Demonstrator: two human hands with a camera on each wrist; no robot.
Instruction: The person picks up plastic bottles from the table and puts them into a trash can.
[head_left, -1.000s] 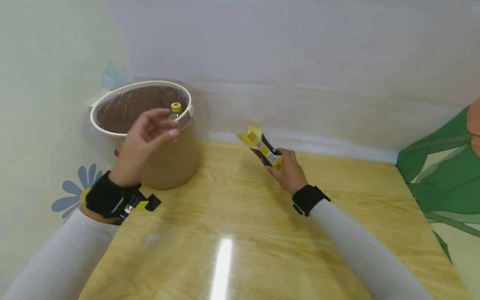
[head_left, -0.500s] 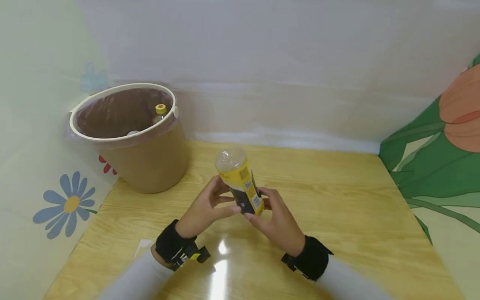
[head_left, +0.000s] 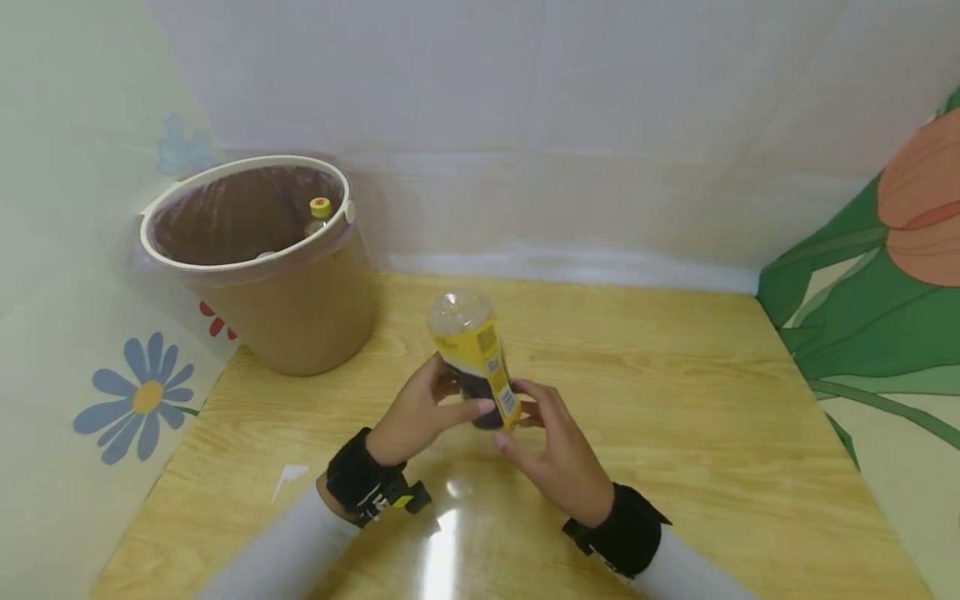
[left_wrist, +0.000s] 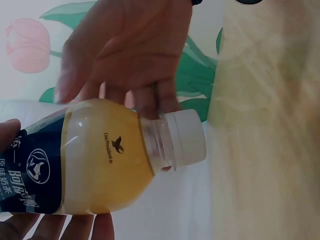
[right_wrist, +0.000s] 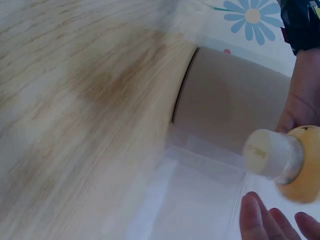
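Observation:
A plastic drink bottle (head_left: 465,342) with a yellow and dark label is tilted neck-down over the table, its clear base facing up and away. My left hand (head_left: 420,417) grips it, thumb and fingers on opposite sides of the label in the left wrist view. The white cap (left_wrist: 190,137) is on the neck. My right hand (head_left: 566,458) is close beside the bottle's neck end, fingers loosely bent. In the right wrist view, its fingertips (right_wrist: 255,215) are apart from the cap.
A brown bin (head_left: 300,321) with a white rim and a plastic liner stands at the back left of the wooden table (head_left: 675,375). A yellow-capped bottle (head_left: 320,208) stands inside it. A small white mark (head_left: 292,472) shows at the table's left.
The left hand has come from beside the bin to grip the bottle. The right hand, which held the bottle at the start, has brought it in toward the body and loosened.

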